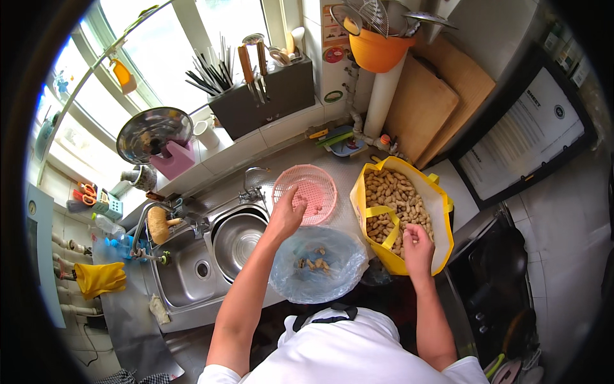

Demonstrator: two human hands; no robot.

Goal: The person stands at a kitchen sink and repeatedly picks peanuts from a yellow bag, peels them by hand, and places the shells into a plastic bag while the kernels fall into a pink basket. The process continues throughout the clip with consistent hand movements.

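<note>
My left hand (288, 217) hangs over the near left rim of a pink plastic colander (328, 185), its thumb apart from the fingers and nothing visible in it. A few small pinkish kernels (314, 209) lie in the colander. Unshelled peanuts (395, 192) fill a yellow tote bag (443, 230) on the right. Over the bag's near side is my right hand (419, 249), its fingers curled in; whether they pinch a peanut is hidden. Between my arms, a bluish plastic bag (292, 283) spreads wide, with several pieces of peanut shell (317, 264) inside.
On the left is a steel double sink (177, 283) with a metal basin (235, 242) in its right bowl. A dark knife and chopstick holder (268, 101) stands on the sill. Cutting boards (422, 101) lean behind the tote. A black stove (489, 269) lies right.
</note>
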